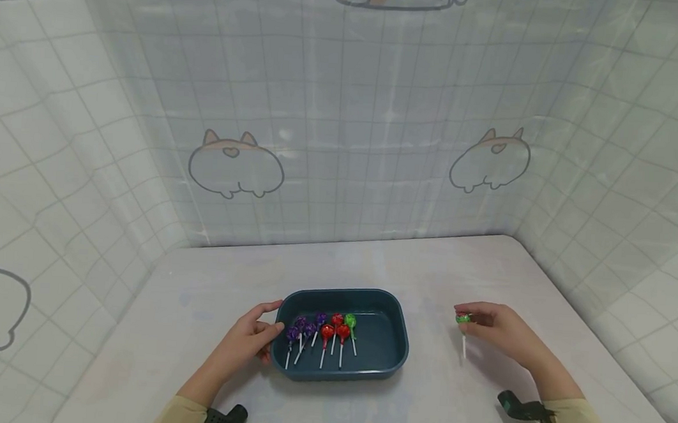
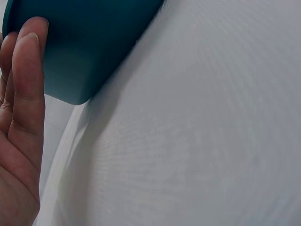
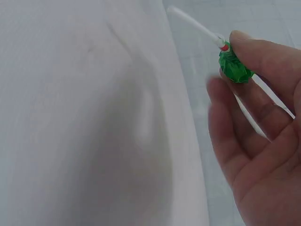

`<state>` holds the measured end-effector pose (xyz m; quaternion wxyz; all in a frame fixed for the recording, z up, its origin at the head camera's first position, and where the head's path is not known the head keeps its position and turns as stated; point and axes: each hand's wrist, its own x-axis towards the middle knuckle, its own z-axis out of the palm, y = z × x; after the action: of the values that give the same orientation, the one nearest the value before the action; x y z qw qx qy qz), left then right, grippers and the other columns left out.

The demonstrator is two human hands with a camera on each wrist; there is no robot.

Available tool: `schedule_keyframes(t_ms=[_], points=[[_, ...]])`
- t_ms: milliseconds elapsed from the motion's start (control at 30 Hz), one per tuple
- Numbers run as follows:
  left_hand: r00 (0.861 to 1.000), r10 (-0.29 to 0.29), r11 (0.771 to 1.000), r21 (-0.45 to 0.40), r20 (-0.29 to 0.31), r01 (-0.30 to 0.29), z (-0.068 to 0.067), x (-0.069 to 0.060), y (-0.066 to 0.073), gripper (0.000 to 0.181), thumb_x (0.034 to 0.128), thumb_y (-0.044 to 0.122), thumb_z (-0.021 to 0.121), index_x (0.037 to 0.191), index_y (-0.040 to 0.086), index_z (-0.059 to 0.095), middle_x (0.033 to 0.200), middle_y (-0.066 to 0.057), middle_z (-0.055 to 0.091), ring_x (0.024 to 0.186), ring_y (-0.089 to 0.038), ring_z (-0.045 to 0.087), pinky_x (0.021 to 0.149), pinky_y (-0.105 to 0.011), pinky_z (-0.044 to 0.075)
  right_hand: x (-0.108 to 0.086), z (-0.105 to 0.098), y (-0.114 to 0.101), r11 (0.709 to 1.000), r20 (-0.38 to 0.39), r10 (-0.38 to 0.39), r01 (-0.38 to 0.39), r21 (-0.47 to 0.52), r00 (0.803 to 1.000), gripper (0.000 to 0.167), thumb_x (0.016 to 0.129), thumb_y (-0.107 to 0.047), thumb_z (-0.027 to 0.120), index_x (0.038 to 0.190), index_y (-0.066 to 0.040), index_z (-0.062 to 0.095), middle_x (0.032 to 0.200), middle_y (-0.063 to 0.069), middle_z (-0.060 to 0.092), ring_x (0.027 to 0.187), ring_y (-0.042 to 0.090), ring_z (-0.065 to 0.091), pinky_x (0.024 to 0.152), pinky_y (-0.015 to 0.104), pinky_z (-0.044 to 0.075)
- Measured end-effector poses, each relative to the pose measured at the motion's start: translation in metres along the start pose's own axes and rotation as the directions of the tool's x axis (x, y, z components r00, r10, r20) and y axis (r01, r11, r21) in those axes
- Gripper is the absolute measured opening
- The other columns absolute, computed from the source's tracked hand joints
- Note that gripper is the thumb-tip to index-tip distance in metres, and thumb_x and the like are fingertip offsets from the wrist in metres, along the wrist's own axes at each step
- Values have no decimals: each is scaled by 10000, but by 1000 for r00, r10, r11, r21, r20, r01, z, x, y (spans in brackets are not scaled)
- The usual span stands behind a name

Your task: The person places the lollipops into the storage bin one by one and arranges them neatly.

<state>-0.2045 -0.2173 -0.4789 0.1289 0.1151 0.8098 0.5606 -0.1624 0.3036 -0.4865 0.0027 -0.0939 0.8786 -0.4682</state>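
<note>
A dark teal rectangular tray [image 1: 385, 361] stands on the table in the head view. Several lollipops lie inside: purple-wrapped ones [image 1: 308, 329] on the left, red ones [image 1: 327, 331] in the middle and a green one [image 1: 350, 321] beside them. My left hand [image 1: 250, 336] grips the tray's left end, thumb at the rim; in the left wrist view its fingers [image 2: 28, 70] lie along the outer wall. Off to the right of the tray, my right hand [image 1: 502, 332] pinches another green-wrapped lollipop [image 3: 233, 67] by its head, with the white stick pointing away from the palm.
The pale tabletop [image 1: 232, 270] carries the tray near its front middle. Grid-patterned curtains [image 1: 366, 123] with cartoon animals enclose the table at the back and both sides. Black wrist devices [image 1: 521, 407] sit by both sleeves.
</note>
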Motion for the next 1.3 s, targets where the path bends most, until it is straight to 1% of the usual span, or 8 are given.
schedule_keyframes(t_ms=[133, 300, 500, 667, 767, 900, 1100, 1300], points=[[1000, -4, 1000, -1, -3, 4, 0, 0, 0, 544, 989, 240, 635, 1469, 140, 401, 684, -131, 609, 528, -260, 598, 531, -416, 565, 5, 1, -5, 999, -17, -18, 17, -37, 1000, 424, 888, -359, 753, 1233, -117, 703, 1130, -40, 703, 1056, 195, 633, 848, 255, 527], [1000, -6, 1000, -4, -4, 6, 0, 1, 0, 544, 985, 248, 643, 1465, 145, 409, 682, -125, 603, 529, -263, 595, 533, -416, 564, 14, 3, -13, 999, -23, -27, 27, -31, 999, 420, 889, -363, 751, 1226, -118, 705, 1143, -45, 699, 1086, 174, 640, 866, 245, 519], [1000, -3, 1000, -4, -3, 3, 0, 0, 1, 546, 987, 236, 639, 1470, 142, 403, 691, -130, 611, 530, -263, 595, 534, -422, 565, 22, 6, -30, 999, -12, -50, 50, -13, 999, 401, 893, -344, 752, 1224, -125, 698, 1139, -46, 696, 1049, 127, 656, 858, 237, 527], [1000, 0, 1000, -5, -2, 0, 1, 0, 0, 543, 989, 230, 635, 1471, 138, 401, 689, -128, 611, 525, -257, 594, 531, -422, 565, 30, 9, -44, 996, -11, -88, 88, -1, 996, 392, 897, -350, 746, 1233, -158, 687, 1170, -40, 685, 1065, 131, 651, 871, 256, 531], [1000, -2, 1000, 2, -3, 2, 1, 0, 1, 545, 989, 227, 634, 1471, 130, 399, 677, -116, 604, 524, -258, 596, 532, -420, 565, 37, 12, -53, 992, -6, -127, 127, 5, 992, 421, 901, -344, 743, 1262, -139, 675, 1197, -21, 677, 1080, 150, 648, 875, 279, 537], [1000, -11, 1000, 12, -11, 12, 2, -1, 2, 543, 989, 230, 634, 1472, 141, 401, 665, -109, 597, 531, -266, 602, 537, -416, 566, 45, 19, -65, 986, 18, -164, 163, 27, 986, 433, 908, -332, 738, 1282, -125, 668, 1216, 2, 672, 1089, 171, 648, 872, 296, 542], [1000, -17, 1000, 9, -13, 17, 1, -1, 3, 540, 990, 228, 632, 1473, 155, 402, 669, -117, 597, 537, -274, 603, 544, -419, 568, 58, 35, -84, 984, 66, -178, 178, 11, 982, 376, 898, -322, 749, 1239, -174, 695, 1157, -30, 686, 1027, 146, 662, 837, 288, 554], [1000, -8, 1000, 5, 1, 8, 1, 0, 1, 551, 989, 236, 635, 1476, 138, 397, 653, -109, 589, 528, -270, 604, 537, -419, 567, 68, 58, -101, 976, 127, -210, 215, -28, 969, 371, 894, -277, 757, 1217, -105, 697, 1115, -30, 690, 993, 134, 673, 817, 296, 564]])
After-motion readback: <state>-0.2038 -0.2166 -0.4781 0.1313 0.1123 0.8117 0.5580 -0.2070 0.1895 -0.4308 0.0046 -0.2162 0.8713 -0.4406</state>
